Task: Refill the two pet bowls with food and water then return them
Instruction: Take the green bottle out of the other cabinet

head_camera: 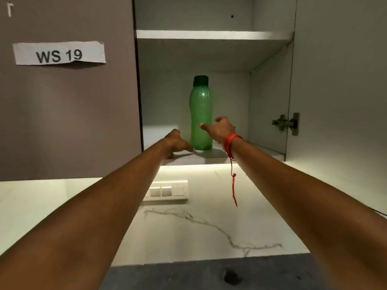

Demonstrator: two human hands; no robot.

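A tall green bottle with a dark green cap stands upright on the bottom shelf of an open wall cabinet. My left hand rests palm down on the shelf edge just left of the bottle's base, holding nothing. My right hand hovers at the bottle's right side with fingers spread, thumb near the bottle's middle; whether it touches is unclear. A red thread is tied round that wrist. No pet bowls are in view.
A closed cabinet door labelled "WS 19" is on the left. The open door with its hinge stands on the right. An upper shelf is bare. Below are a switch panel on the marble wall and a dark counter.
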